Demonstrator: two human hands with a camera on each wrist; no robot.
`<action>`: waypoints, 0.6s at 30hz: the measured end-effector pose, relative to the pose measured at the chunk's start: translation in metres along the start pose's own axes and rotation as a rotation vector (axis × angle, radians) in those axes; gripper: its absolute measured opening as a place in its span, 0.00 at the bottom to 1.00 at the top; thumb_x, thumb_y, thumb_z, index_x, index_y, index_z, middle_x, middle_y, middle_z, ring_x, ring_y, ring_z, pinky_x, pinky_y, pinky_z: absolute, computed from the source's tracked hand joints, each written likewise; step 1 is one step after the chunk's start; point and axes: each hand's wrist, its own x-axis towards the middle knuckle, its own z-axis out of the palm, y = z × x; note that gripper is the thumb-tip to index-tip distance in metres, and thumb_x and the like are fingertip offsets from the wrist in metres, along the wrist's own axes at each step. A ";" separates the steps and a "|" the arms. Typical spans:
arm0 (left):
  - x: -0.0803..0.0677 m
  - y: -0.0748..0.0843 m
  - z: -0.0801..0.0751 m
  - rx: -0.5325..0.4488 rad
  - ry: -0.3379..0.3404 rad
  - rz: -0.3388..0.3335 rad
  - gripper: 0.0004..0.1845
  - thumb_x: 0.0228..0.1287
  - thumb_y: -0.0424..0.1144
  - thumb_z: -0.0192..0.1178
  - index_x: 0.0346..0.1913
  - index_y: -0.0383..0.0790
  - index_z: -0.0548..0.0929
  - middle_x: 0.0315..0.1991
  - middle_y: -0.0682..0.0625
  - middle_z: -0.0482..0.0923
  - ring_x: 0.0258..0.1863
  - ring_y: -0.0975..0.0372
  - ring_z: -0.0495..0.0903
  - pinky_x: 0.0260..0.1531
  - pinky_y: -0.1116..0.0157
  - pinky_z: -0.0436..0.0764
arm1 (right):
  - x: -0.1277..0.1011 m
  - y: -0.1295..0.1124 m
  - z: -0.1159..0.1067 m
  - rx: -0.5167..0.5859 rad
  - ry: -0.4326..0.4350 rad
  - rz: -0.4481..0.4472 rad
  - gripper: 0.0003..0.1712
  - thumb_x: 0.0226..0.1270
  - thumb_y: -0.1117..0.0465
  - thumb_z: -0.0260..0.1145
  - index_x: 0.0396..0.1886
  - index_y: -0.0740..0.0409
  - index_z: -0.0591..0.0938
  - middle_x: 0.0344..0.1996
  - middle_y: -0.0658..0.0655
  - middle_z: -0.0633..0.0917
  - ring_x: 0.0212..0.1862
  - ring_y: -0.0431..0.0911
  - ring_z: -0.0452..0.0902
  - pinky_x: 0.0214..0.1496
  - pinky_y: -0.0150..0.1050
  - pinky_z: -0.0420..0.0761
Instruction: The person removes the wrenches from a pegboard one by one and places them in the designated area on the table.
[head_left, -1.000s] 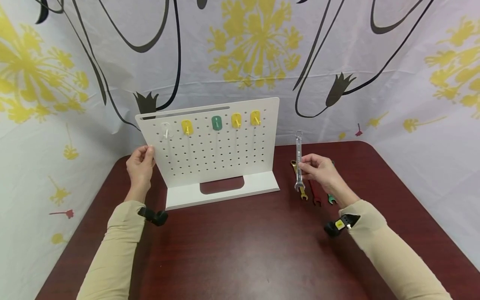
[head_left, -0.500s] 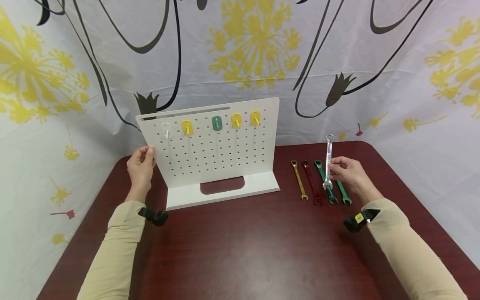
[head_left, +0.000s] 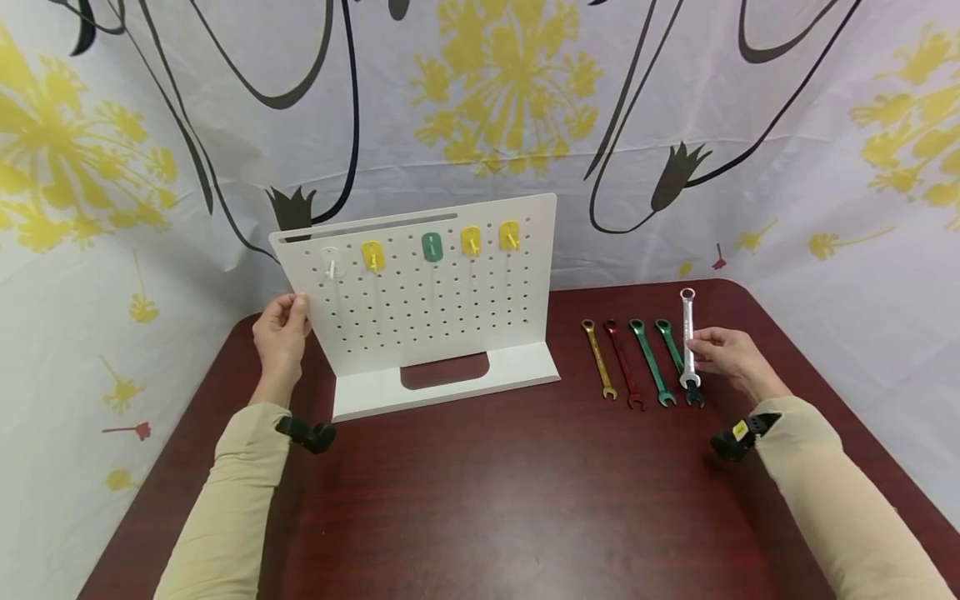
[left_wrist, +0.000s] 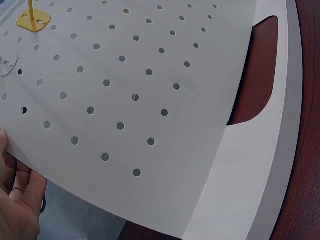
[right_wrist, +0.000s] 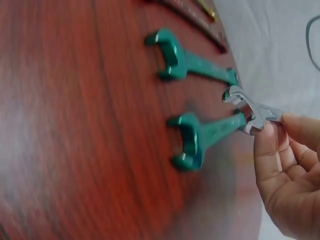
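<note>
In the head view my left hand [head_left: 281,335] grips the left edge of a white pegboard [head_left: 420,308], thumb in front; the left wrist view shows fingers behind that edge. My right hand [head_left: 729,357] pinches a silver combination wrench [head_left: 687,333] between thumb and fingers, upright above the table. The silver wrench overlaps the rightmost green wrench [head_left: 667,337] and partly hides it. In the right wrist view the silver open end [right_wrist: 245,107] hangs over the green wrench's far part. Left of these lie another green wrench [head_left: 652,362], a red wrench [head_left: 624,364] and a gold wrench [head_left: 599,358].
Along the pegboard's upper part sit several hooks: a clear hook [head_left: 333,263], a yellow hook [head_left: 373,256], a green hook [head_left: 432,247] and more yellow ones. The dark red table [head_left: 480,483] ends at a patterned cloth backdrop [head_left: 480,125].
My right hand has carried the silver wrench rightward from above the gold wrench to above the rightmost green wrench. My left hand and the pegboard have stayed in place.
</note>
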 end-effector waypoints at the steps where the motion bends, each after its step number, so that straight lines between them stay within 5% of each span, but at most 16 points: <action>1: -0.010 0.016 0.000 -0.003 0.000 -0.015 0.18 0.60 0.54 0.61 0.46 0.45 0.80 0.39 0.53 0.77 0.39 0.65 0.78 0.49 0.62 0.79 | 0.000 0.001 -0.002 -0.006 0.001 0.011 0.04 0.68 0.65 0.57 0.34 0.53 0.76 0.23 0.40 0.79 0.27 0.33 0.78 0.32 0.29 0.82; 4: -0.035 0.047 0.000 -0.031 -0.012 -0.008 0.17 0.60 0.54 0.60 0.42 0.45 0.79 0.35 0.57 0.76 0.36 0.69 0.77 0.49 0.61 0.79 | 0.001 0.006 -0.008 -0.031 -0.001 0.032 0.04 0.69 0.65 0.57 0.34 0.53 0.76 0.23 0.40 0.79 0.27 0.33 0.78 0.32 0.29 0.82; 8: -0.044 0.060 0.000 -0.034 -0.007 -0.016 0.14 0.62 0.51 0.59 0.41 0.45 0.79 0.33 0.60 0.74 0.35 0.71 0.75 0.51 0.60 0.78 | 0.001 0.009 -0.014 -0.064 0.002 0.031 0.04 0.68 0.65 0.57 0.34 0.52 0.77 0.22 0.40 0.79 0.27 0.33 0.76 0.32 0.30 0.82; 9: -0.048 0.066 0.002 0.029 0.009 -0.030 0.14 0.64 0.51 0.57 0.43 0.45 0.78 0.34 0.60 0.74 0.36 0.70 0.75 0.53 0.58 0.77 | 0.001 0.009 -0.016 -0.075 0.003 0.031 0.04 0.68 0.64 0.57 0.34 0.52 0.77 0.22 0.40 0.79 0.27 0.33 0.76 0.32 0.30 0.82; 12: -0.048 0.065 0.002 0.033 0.015 -0.022 0.14 0.64 0.51 0.57 0.43 0.45 0.78 0.34 0.59 0.74 0.36 0.70 0.75 0.53 0.58 0.77 | 0.002 0.011 -0.018 -0.122 -0.001 0.030 0.04 0.68 0.64 0.58 0.38 0.59 0.78 0.22 0.40 0.78 0.27 0.32 0.75 0.32 0.29 0.82; 18: -0.044 0.058 0.001 -0.019 0.002 -0.004 0.13 0.62 0.52 0.60 0.41 0.47 0.78 0.34 0.60 0.75 0.35 0.71 0.75 0.51 0.61 0.78 | 0.003 0.016 -0.020 -0.229 -0.001 0.033 0.19 0.68 0.64 0.58 0.48 0.80 0.71 0.21 0.40 0.78 0.25 0.32 0.76 0.31 0.30 0.82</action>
